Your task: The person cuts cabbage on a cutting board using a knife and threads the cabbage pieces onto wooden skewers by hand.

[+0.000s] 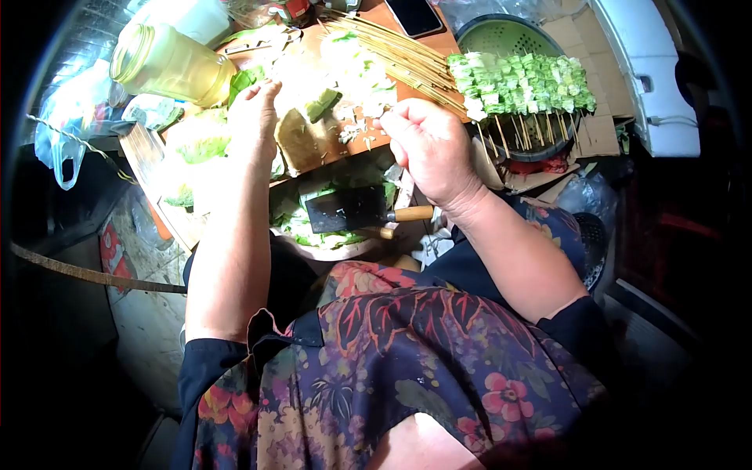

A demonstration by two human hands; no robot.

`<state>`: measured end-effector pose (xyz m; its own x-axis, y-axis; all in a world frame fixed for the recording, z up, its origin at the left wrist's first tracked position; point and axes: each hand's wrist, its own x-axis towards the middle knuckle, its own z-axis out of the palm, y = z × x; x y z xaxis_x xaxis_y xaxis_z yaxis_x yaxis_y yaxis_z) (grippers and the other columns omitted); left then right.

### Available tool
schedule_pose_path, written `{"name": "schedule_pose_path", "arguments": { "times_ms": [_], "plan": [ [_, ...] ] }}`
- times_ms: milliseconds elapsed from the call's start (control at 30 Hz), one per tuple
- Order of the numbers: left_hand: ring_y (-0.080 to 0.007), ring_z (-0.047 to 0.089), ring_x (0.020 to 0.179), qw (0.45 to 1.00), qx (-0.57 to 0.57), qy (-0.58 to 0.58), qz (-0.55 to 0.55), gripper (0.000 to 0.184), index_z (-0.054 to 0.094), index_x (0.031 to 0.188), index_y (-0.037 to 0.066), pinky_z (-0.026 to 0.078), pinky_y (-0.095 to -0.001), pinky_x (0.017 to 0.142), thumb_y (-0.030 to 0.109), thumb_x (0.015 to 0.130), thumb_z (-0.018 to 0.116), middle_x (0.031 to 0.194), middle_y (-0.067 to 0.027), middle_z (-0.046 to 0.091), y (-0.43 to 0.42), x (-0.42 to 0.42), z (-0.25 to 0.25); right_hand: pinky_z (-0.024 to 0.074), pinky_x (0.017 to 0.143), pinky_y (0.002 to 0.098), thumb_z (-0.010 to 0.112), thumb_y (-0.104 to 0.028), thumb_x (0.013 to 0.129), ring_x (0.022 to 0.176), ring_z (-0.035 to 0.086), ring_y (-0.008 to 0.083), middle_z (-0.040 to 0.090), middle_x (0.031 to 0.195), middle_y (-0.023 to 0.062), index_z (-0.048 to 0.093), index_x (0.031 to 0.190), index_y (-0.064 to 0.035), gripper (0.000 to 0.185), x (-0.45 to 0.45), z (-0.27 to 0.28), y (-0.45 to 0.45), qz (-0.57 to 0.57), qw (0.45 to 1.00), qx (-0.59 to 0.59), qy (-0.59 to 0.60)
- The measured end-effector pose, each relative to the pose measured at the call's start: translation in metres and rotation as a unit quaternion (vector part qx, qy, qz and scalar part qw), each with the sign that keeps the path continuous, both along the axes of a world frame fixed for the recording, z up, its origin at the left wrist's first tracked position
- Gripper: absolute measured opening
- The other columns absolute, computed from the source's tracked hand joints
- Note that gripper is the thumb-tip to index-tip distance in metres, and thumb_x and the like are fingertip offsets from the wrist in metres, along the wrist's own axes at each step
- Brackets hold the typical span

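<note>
My left hand (254, 117) is raised over the left of the board, its fingers bent together beside a green leaf (246, 81). Glare hides whether anything is pinched in them. My right hand (432, 149) is closed over the front edge of the board, thumb against the fingers; anything it grips is too small to make out. Between the hands lie chopped pale-green leaf pieces (364, 74) and a brownish block (298, 139). Behind my right hand is a bundle of bamboo skewers (403, 59). To its right, skewers threaded with leafy pieces (525, 84) rest across a colander (505, 31).
A cleaver (345, 210) with a wooden handle lies below the board, over a tub of leaves (301, 227). A jar of yellowish liquid (168, 66) tilts at the left, near a blue plastic bag (66, 117). A phone (413, 16) lies at the back; a white foam piece (650, 74) stands right.
</note>
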<state>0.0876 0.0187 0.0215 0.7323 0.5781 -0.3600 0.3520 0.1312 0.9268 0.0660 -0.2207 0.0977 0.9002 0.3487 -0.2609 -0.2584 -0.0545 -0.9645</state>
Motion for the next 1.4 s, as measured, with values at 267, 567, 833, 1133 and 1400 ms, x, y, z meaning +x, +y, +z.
{"name": "schedule_pose_path", "arguments": {
  "times_ms": [267, 567, 833, 1133, 1400],
  "plan": [
    [-0.0123, 0.055, 0.058, 0.949, 0.198, 0.191, -0.157, 0.033, 0.067, 0.088, 0.004, 0.047, -0.0277, 0.059, 0.035, 0.079, 0.076, 0.07, -0.0041, 0.063, -0.015, 0.012, -0.002, 0.0403, 0.049, 0.0214, 0.058, -0.015, 0.09, 0.051, 0.049, 0.0037, 0.055, 0.057, -0.0023, 0.06, 0.074, -0.0033, 0.02, 0.002, 0.011, -0.005, -0.023, 1.0, 0.021, 0.002],
    [-0.0123, 0.049, 0.053, 0.967, 0.063, 0.221, -0.112, 0.021, 0.065, 0.078, 0.006, 0.042, -0.0293, 0.053, 0.026, 0.076, 0.073, 0.062, -0.0025, 0.054, -0.012, 0.015, -0.005, 0.041, 0.049, 0.0218, 0.059, -0.014, 0.09, 0.051, 0.05, 0.004, 0.056, 0.058, -0.0019, 0.061, 0.077, -0.0022, 0.018, 0.002, 0.01, -0.001, -0.019, 0.999, 0.031, -0.006],
    [-0.0097, 0.052, 0.057, 0.97, -0.105, 0.218, -0.029, 0.016, 0.062, 0.085, 0.011, 0.043, -0.0277, 0.055, 0.02, 0.078, 0.073, 0.072, 0.0022, 0.057, 0.0, 0.012, -0.012, 0.0425, 0.051, 0.022, 0.059, -0.013, 0.09, 0.052, 0.051, 0.0047, 0.057, 0.06, -0.0009, 0.063, 0.08, -0.0012, 0.016, -0.001, 0.013, 0.001, -0.006, 0.999, 0.033, 0.0],
    [-0.0148, 0.058, 0.062, 0.968, -0.032, 0.239, -0.065, 0.013, 0.061, 0.09, 0.009, 0.049, -0.031, 0.06, 0.021, 0.086, 0.065, 0.078, -0.0021, 0.061, -0.014, 0.005, -0.014, 0.0374, 0.051, 0.018, 0.055, -0.014, 0.094, 0.055, 0.045, 0.0016, 0.051, 0.065, -0.0044, 0.06, 0.086, -0.0019, 0.016, -0.004, 0.009, 0.001, 0.028, 0.999, 0.024, -0.009],
    [-0.0222, 0.062, 0.066, 0.946, 0.183, 0.204, -0.172, 0.03, 0.062, 0.112, 0.002, 0.051, -0.0365, 0.064, 0.012, 0.084, 0.056, 0.084, -0.0104, 0.064, -0.011, 0.005, -0.046, 0.0375, 0.051, 0.0182, 0.055, -0.015, 0.094, 0.055, 0.045, 0.0016, 0.051, 0.063, -0.0049, 0.061, 0.083, -0.0022, 0.017, -0.004, 0.011, 0.003, 0.026, 0.999, 0.006, -0.023]
  ]
}}
